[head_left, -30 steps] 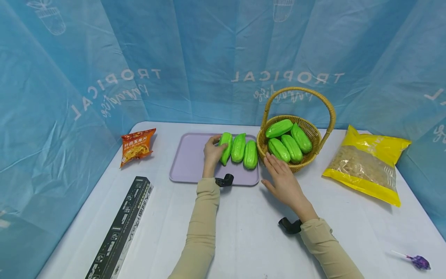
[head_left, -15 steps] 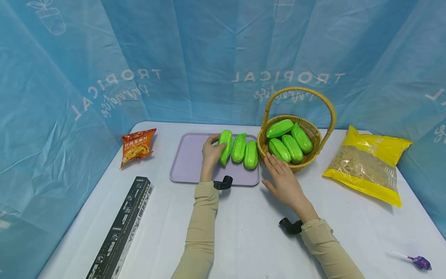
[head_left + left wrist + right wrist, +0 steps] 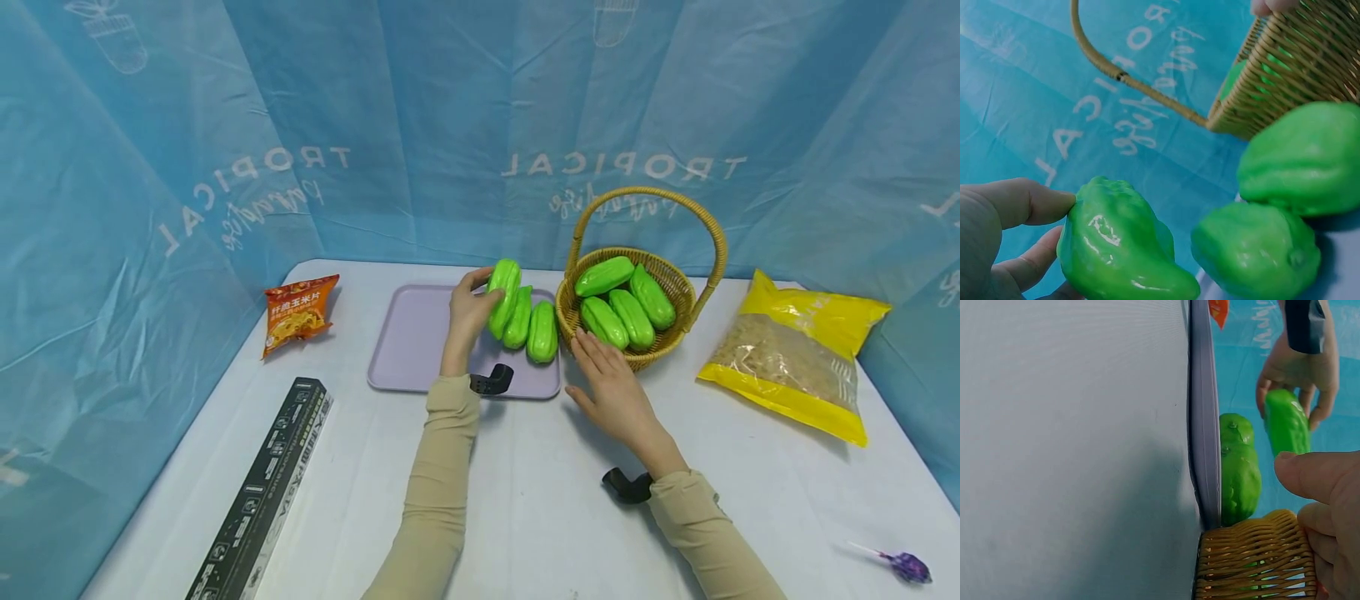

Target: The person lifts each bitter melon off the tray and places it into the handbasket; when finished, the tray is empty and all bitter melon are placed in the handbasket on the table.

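Observation:
Lifted above the lilac tray, a glossy green, ridged vegetable with a pointed tip is pinched between the thumb and fingers of my left hand. In the left wrist view this vegetable is held by its side. Two similar green vegetables lie on the tray's right part, the nearer one next to the basket. My right hand rests straight fingers on the front-left rim of the wicker basket; its thumb stands away from the weave. Several more green vegetables lie inside.
The basket's tall handle arches above it. A yellow bag lies to the right, and a purple lollipop at the front right. An orange snack packet and a long black box are on the left. Blue curtain hangs behind.
My left hand has raised the green vegetable off the tray and carried it right, over the middle vegetable. My right hand has stayed at the basket rim.

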